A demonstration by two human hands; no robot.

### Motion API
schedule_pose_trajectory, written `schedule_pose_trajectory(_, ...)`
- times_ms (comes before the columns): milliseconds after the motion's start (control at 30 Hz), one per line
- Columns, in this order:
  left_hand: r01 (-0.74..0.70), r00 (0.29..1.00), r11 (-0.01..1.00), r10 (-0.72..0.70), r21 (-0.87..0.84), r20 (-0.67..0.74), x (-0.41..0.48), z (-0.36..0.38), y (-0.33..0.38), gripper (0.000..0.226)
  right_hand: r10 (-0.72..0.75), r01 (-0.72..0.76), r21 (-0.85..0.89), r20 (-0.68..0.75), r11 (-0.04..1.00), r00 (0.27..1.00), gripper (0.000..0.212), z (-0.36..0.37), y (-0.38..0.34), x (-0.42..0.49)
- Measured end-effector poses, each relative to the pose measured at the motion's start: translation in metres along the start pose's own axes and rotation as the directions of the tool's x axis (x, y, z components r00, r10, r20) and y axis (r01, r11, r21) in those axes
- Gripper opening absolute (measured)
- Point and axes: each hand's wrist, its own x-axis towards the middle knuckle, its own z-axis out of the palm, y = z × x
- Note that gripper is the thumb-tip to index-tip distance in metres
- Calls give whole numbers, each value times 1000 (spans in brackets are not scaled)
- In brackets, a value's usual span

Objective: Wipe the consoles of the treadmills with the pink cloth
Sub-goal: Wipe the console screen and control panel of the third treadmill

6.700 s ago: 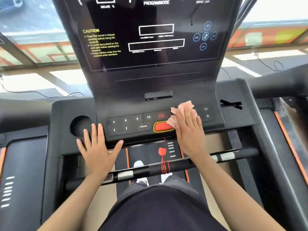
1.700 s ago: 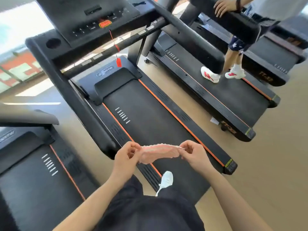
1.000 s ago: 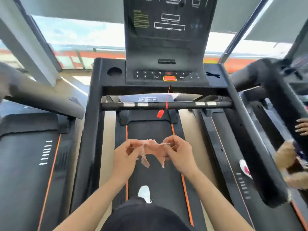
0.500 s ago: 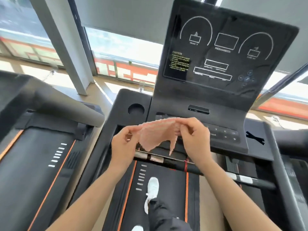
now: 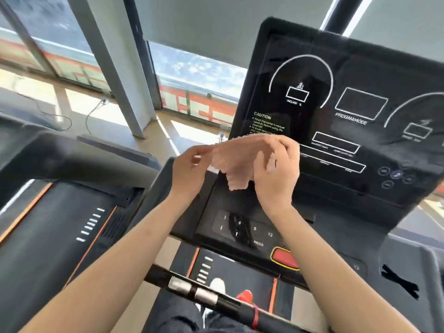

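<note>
**Holding up the pink cloth before the treadmill console**

Holding the cloth in the air with both hands, just in front of the lower left corner of the console screen. Pinching one top corner with the left hand, thumb against fingertips, the other fingers loosely bent. Gripping the opposite side with the right hand, fingers curled round the edge, the lower part of the cloth hanging free between the two. Covering part of the yellow caution text with cloth and right hand.

Below the hands, a keypad with numbers and a PROG key, and a dark patch over the 6, perhaps a smudge or a shadow, too blurred to tell. Just right of it, a red button, half hidden behind the right forearm. Further right, a black cross mark on the flat part of the console. Near the bottom, a black handlebar with silver sections, and a white shoe behind it.

To the left, a second treadmill close beside, its thick side rail near the left hand. Beyond, a grey pillar, windows, and cables on the floor. Open room over the keypad and across the right half of the screen; tighter at the left edge.
</note>
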Motion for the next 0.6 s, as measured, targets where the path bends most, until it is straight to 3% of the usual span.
schedule_pose_trajectory(67, -16, 998, 999, 13, 50, 54, 18, 7, -8, 21, -156, 158, -29, 61, 987, 986, 36, 18, 14, 8)
schedule_pose_trajectory(133, -27, 993, 995, 15, 100, 120, 33, 11, -16, 26, -329, 365, -133, 231, 921, 915, 44, 34, 34, 12)
schedule_pose_trajectory(167, -22, 989, 993, 4, 117, 150, 38, 11, -21, 28, -350, 437, -226, 340, 871, 873, 50, 39, 43, 11)
schedule_pose_trajectory(233, -5, 980, 989, -25, 147, 198, 48, 10, -32, 31, -298, 546, -398, 534, 737, 791, 57, 48, 56, 10)
schedule_pose_trajectory(333, 27, 960, 995, -53, 98, 274, 56, 10, -42, 32, -224, 683, -491, 698, 541, 680, 62, 52, 71, 17)
schedule_pose_trajectory(500, 135, 892, 991, -122, 1, 434, 61, 21, -51, 36, -261, 813, -462, 786, 353, 560, 66, 52, 86, 43)
schedule_pose_trajectory(600, 161, 881, 987, -136, -16, 454, 61, 21, -61, 36, -298, 863, -449, 811, 232, 503, 63, 53, 82, 50)
